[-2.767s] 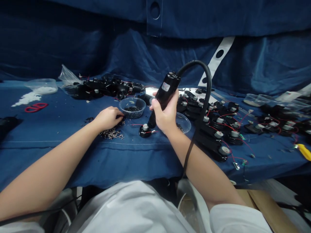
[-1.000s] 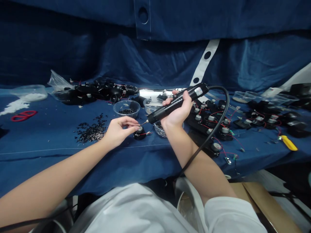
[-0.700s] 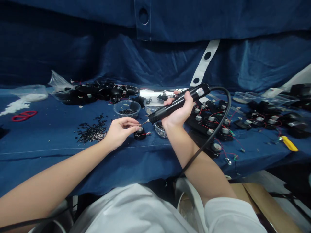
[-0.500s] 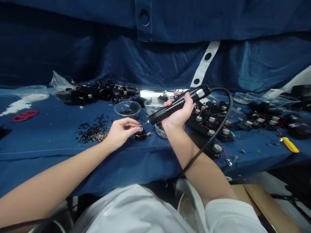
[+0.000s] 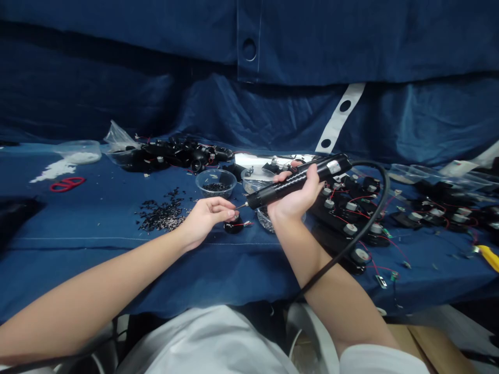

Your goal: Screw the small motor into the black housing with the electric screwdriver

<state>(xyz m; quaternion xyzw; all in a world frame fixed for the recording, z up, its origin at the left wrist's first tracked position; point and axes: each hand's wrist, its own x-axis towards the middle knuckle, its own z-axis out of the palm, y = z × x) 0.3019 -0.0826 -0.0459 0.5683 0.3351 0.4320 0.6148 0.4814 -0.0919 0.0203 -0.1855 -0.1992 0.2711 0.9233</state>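
Note:
My right hand [image 5: 298, 195] is wrapped round a black electric screwdriver [image 5: 288, 182], which lies tilted with its bit pointing down to the left. A thick black cable [image 5: 380, 192] loops from its rear end over my right forearm. At the tip of the bit, the fingers of my left hand [image 5: 208, 218] are pinched together; whatever they hold is too small to make out. Just below these fingertips, a small round black part [image 5: 234, 226] with a red wire sits on the blue cloth, its top partly covered by my fingers.
Loose black pieces and screws [image 5: 161, 210] lie left of my hand. A clear bowl [image 5: 215, 184] of black pieces stands behind. Black parts with motors and red wires [image 5: 351, 228] crowd the right side. Red-handled scissors [image 5: 67, 184] and a yellow-handled tool [image 5: 489, 257] lie farther out.
The view has swung, so everything appears farther right and lower. Both hands keep almost the same pose, with the screwdriver bit still at my left fingertips.

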